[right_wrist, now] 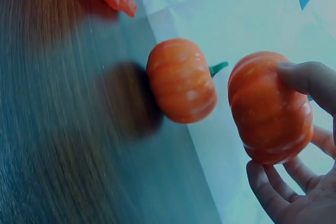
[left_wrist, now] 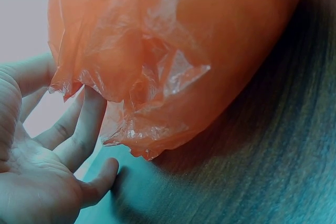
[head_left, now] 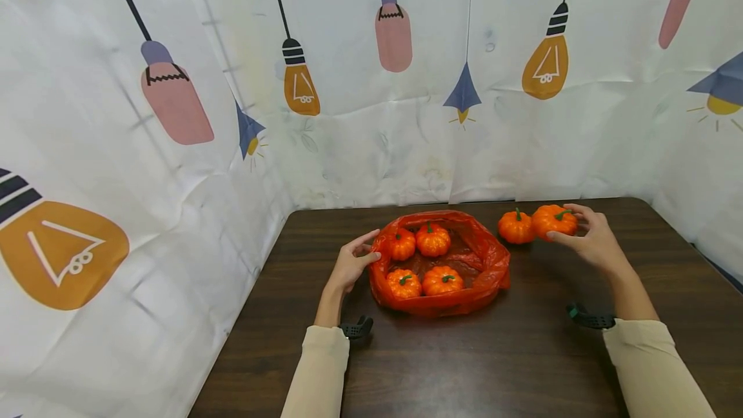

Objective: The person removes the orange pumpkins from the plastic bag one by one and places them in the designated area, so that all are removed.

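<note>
My left hand (head_left: 351,265) holds the left rim of a red plastic bag (head_left: 447,305), with the thumb over the edge and fingers against the outside. Inside the wide-mouthed bag lie several small orange pumpkins (head_left: 432,239) with green stems. On the right, my right hand (head_left: 593,237) grips another small pumpkin (right_wrist: 270,108) between thumb and fingers, raised above the table. Just left of it, one more pumpkin (right_wrist: 182,81) sits on the tabletop. In the left wrist view, crumpled plastic (left_wrist: 152,77) covers some of the left fingertips.
The dark wood table (head_left: 476,366) ends at a white cloth backdrop (head_left: 360,147) printed with lamps and bulbs, which also runs along the left and right sides. Each wrist wears a black band (head_left: 592,318).
</note>
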The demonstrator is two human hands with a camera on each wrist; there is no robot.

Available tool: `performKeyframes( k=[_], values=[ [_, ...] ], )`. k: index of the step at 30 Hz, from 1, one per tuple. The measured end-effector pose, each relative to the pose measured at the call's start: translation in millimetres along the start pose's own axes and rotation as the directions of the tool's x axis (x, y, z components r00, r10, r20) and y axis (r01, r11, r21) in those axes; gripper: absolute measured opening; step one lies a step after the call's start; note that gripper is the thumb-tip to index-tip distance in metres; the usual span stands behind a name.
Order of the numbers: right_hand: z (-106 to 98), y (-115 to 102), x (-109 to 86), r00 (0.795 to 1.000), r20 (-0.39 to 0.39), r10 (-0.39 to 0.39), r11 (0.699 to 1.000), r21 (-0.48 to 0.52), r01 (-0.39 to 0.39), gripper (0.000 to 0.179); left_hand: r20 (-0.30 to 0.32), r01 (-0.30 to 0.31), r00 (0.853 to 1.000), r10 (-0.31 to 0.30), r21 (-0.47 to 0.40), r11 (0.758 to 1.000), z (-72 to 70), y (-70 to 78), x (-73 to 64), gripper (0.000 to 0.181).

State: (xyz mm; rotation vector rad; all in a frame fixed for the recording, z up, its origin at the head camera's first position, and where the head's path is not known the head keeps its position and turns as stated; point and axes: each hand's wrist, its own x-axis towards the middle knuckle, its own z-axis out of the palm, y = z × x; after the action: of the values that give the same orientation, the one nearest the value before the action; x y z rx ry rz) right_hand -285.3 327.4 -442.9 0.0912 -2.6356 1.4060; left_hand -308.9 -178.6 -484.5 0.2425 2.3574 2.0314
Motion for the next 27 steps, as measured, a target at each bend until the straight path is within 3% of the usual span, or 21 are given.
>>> performKeyframes(
  k=[20, 27],
  values=[
    [-8, 32, 8.9, 0.999, 0.021, -0.025, 0.999, -0.028, 0.026, 0.084, 0.005, -0.019, 1.000, 0.019, 0.006, 1.000, 1.4, 5.3, -1.4, 0.050],
    [-11, 41, 17.5, 0.998, 0.062, 0.014, 0.998, -0.066, -0.010, 0.086, 0.002, -0.012, 1.000, 0.012, 0.006, 1.000, 0.5, 4.0, -2.5, 0.050]
  ],
)
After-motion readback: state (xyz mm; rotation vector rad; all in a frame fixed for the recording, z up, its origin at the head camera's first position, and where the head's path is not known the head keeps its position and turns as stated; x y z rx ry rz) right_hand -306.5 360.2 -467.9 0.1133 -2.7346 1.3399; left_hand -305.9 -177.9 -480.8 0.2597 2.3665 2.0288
